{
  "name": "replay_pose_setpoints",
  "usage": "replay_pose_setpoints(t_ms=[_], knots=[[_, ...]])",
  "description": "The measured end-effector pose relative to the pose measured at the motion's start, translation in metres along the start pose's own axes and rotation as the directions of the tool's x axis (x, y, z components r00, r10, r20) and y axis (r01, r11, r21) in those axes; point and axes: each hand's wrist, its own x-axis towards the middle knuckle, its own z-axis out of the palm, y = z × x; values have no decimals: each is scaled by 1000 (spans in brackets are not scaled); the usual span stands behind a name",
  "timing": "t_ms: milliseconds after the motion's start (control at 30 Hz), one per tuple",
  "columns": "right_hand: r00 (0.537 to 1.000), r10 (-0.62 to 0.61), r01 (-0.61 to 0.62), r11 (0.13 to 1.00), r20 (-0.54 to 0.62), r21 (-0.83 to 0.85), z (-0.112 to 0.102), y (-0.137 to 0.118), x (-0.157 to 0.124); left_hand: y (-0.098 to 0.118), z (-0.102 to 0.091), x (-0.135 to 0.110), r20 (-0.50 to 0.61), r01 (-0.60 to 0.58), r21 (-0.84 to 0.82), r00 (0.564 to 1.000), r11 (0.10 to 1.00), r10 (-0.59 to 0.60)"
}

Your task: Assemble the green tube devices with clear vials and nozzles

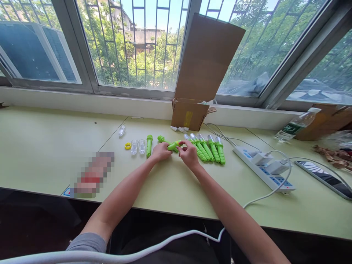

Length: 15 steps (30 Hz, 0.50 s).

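My left hand (162, 151) is closed round a green plastic handle (173, 146) with a yellowish end, held just above the table. At that end the fingers of my right hand (188, 151) pinch it; exactly what they grip there is too small to tell. Behind my hands lies another green handle with a ribbed head (161, 139), partly hidden. Left of them is a loose green handle (149, 146), then two clear plastic caps (134, 147) and a yellow ring (128, 146). Several green sticks with clear tops (213, 149) lie in a row to the right.
One more clear cap (122, 130) lies further back. Small white pieces (179, 129) sit before an open cardboard box (189, 114). To the right are a power strip (264, 169) with cables, a phone (324, 178) and a water bottle (297, 125). A white cable (154, 250) crosses in front of me.
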Motion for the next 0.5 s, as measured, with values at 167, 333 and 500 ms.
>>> replay_pose_setpoints(t_ms=[167, 333, 500], knots=[[1000, -16, 16, 1000, 7, -17, 1, -1, 0, -4, -2, 1, 27, -5, -109, 1000, 994, 8], [999, -51, 51, 998, 7, -26, 2, -1, 0, -8, -4, 3, 66, -11, -213, 997, 977, 26], [998, -56, 57, 998, 18, -40, 2, -1, 0, -11, -4, 5, 110, 3, -310, 993, 951, 33]])
